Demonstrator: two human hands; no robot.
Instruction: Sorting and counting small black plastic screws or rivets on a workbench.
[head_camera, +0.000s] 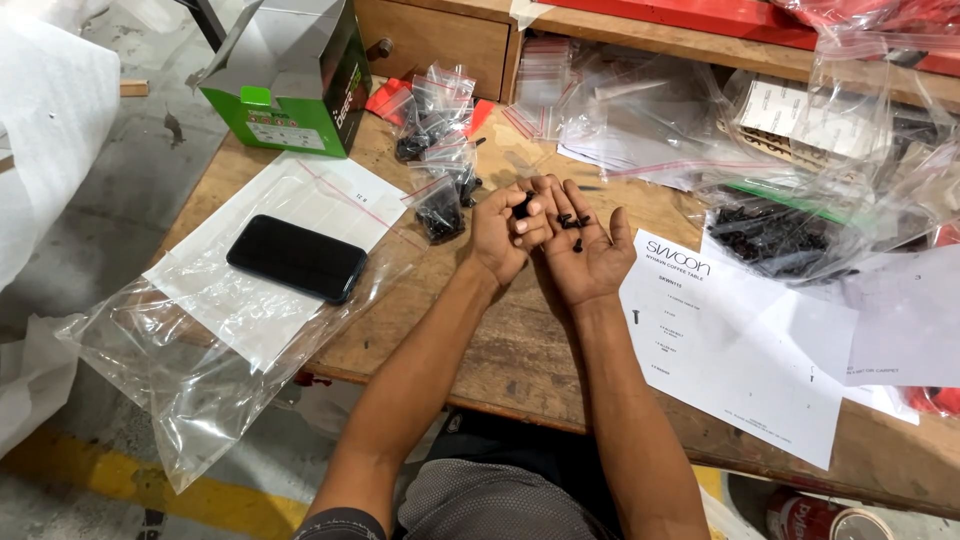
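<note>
My right hand (588, 255) lies palm up over the wooden table (500, 340), with several small black screws (572, 222) resting on its fingers. My left hand (505, 235) is curled right beside it, fingertips pinching black screws (524, 208) next to the right hand's fingers. Both hands touch each other near the table's middle. Small clear bags of black screws (438, 212) lie just left of my left hand.
A black phone (297, 258) lies on a large clear plastic bag (230, 330) at the left. A green and white box (290, 75) stands at the back left. Printed white sheets (745, 340) lie at the right, behind them a bag of loose black screws (770, 235).
</note>
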